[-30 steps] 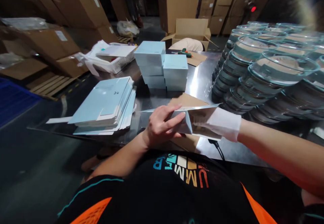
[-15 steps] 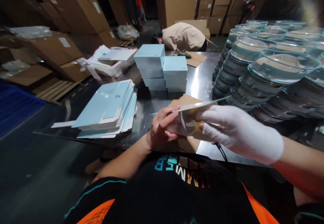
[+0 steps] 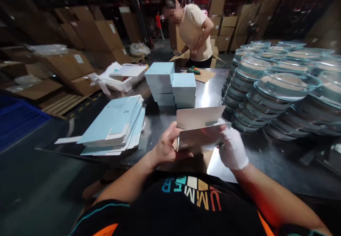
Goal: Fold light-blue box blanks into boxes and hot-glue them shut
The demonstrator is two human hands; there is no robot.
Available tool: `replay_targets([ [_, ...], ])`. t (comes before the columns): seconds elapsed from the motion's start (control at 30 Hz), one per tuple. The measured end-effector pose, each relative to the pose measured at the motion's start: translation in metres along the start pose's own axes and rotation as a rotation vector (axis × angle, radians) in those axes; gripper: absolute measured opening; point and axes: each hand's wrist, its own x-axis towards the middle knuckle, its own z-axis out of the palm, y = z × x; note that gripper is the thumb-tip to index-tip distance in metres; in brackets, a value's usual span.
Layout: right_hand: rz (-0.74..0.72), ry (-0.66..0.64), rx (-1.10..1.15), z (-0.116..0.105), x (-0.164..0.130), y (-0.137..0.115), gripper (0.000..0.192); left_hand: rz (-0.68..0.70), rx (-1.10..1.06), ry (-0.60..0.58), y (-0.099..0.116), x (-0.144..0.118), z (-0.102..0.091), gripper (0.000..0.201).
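Note:
Near the table's front edge I hold a folded cardboard box piece [image 3: 198, 136], its two long panels standing apart with a gap between them. My left hand [image 3: 169, 145], bare, is closed round its left end, the thumb up at the panel's edge. At the opposite end my right hand [image 3: 232, 147], in a white glove, grips the panel edges; some of its fingers are hidden behind the card. On the left lies a stack of flat light-blue cardboard sheets [image 3: 109, 117]. Beyond my hands stand formed light-blue boxes [image 3: 184, 90], some stacked.
Tall stacks of glass bowls [image 3: 287, 83] crowd the right side. A white basket [image 3: 128, 83] and a green glue gun [image 3: 194, 70] on brown cardboard [image 3: 205, 76] lie farther back. A person [image 3: 197, 33] stands across the table [image 3: 162, 113]. Cartons [image 3: 101, 33] are piled behind.
The cardboard piece has turned and its panels now stand apart. My right hand has moved left and down to its right end. The person opposite has risen from a deep bend.

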Motion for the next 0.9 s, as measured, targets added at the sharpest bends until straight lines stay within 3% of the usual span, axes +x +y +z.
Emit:
replay_targets([
  [0.07,-0.034,0.15,-0.031,0.015,0.004,-0.005,0.04,-0.048,-0.003,0.12,0.002,-0.002,0.002,0.069],
  [0.17,-0.137,0.313,-0.025,0.032,0.009,-0.01,0.041,-0.023,-0.018,0.271,-0.002,-0.008,0.006,0.096],
  [0.27,-0.101,0.236,0.102,0.031,0.016,-0.011,0.041,0.041,-0.009,0.193,-0.009,-0.011,0.003,0.068],
  [0.37,-0.079,0.144,0.066,0.0,0.025,-0.003,0.035,-0.046,-0.008,0.222,-0.011,-0.01,-0.005,0.055],
  [0.5,-0.035,0.194,-0.627,-0.062,0.031,0.035,0.029,-0.211,-0.003,0.409,-0.011,-0.004,-0.018,0.056],
  [0.6,0.047,0.052,-0.736,-0.091,0.024,0.079,0.03,-0.253,-0.004,0.466,-0.009,0.0,-0.022,0.057],
  [0.67,0.047,0.037,-0.654,-0.098,0.019,0.103,0.037,-0.29,0.022,0.492,-0.007,0.003,-0.023,0.061],
  [0.73,0.072,0.123,-0.591,-0.1,0.014,0.117,0.04,-0.326,0.025,0.508,-0.004,0.006,-0.022,0.064],
  [0.83,0.126,0.264,-0.547,-0.1,0.008,0.118,0.056,-0.367,-0.022,0.501,0.001,0.011,-0.02,0.067],
  [0.9,0.044,0.37,-0.545,-0.096,0.003,0.108,0.073,-0.388,-0.052,0.501,0.005,0.016,-0.019,0.067],
])
